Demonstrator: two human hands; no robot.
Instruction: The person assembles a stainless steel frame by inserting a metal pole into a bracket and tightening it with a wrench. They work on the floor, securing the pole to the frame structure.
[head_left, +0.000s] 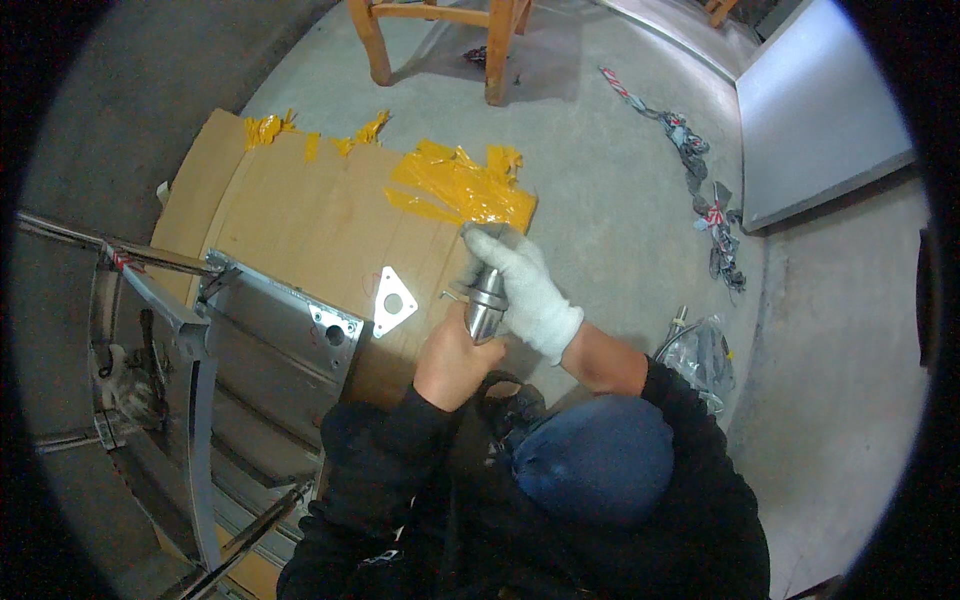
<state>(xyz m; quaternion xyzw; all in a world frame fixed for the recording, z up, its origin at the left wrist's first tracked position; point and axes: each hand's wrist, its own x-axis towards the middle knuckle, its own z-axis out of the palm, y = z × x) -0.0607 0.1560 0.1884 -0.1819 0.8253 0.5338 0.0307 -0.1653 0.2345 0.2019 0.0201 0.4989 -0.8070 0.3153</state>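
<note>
My bare left hand point(448, 365) grips the lower end of a shiny metal cylinder with a raised collar point(487, 299). A white knitted glove covers my right hand point(528, 290), whose fingers wrap the cylinder's upper end and hide it. A small pin-like piece point(452, 295) sticks out at the collar's left side. Just left of my hands, a pale triangular plate point(408, 315) with a large central hole and smaller corner holes lies on a cardboard sheet point(300, 220). Further left stands a metal frame point(200, 400), its corner plate point(336, 330) also pierced by a round hole.
Yellow tape point(450, 185) clings to the cardboard's far edge. Wooden furniture legs point(497, 60) stand beyond it. Crumpled striped plastic point(690, 150) trails along the floor toward a grey door point(820, 120). A clear plastic bag point(697, 355) lies at right, near my blue-clad knee point(600, 460).
</note>
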